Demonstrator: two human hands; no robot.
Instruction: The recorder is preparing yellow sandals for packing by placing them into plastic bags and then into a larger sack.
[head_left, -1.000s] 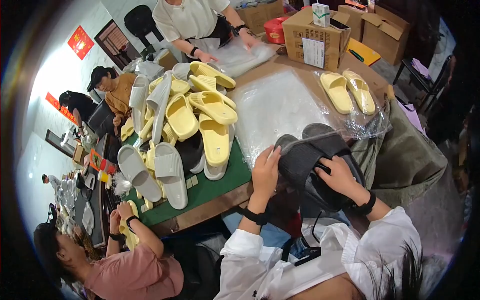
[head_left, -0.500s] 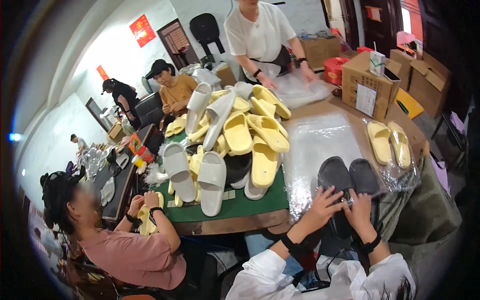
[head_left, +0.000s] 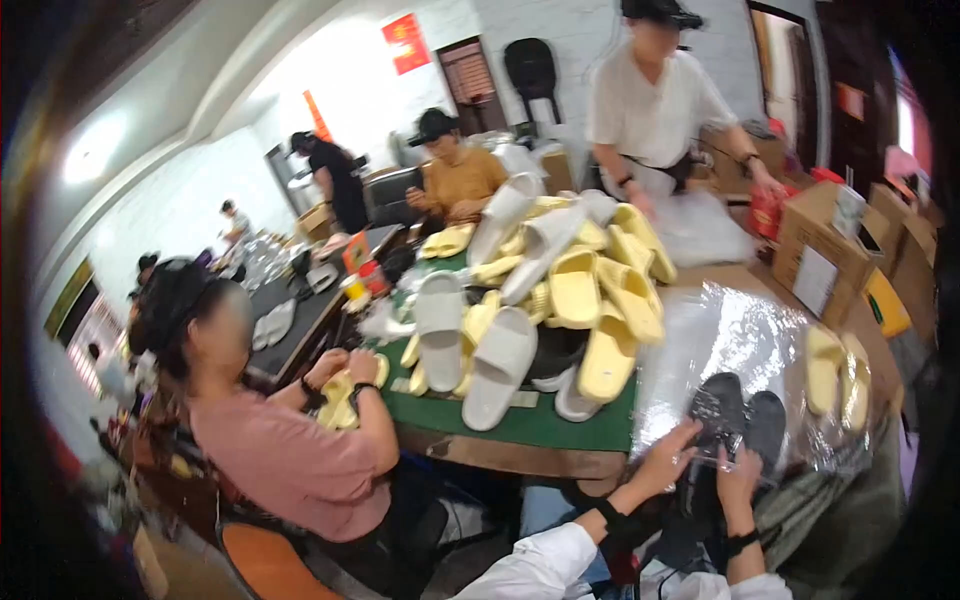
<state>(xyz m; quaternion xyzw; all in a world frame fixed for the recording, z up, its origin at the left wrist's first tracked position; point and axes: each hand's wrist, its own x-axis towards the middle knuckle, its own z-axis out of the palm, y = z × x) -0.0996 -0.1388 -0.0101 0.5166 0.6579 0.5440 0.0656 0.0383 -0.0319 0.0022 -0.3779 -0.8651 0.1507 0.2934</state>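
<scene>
Grip: left hand [head_left: 668, 462] and right hand [head_left: 738, 478] both hold the dark slippers [head_left: 742, 420] | slippers sit in a clear plastic bag [head_left: 730, 335] | yellow slippers [head_left: 838, 365] just beside

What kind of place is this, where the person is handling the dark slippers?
Probably a slipper packing workshop. A heap of yellow and white slippers covers the green table, cardboard boxes stand nearby, and both hands hold a pair of dark slippers in a clear plastic bag.
</scene>
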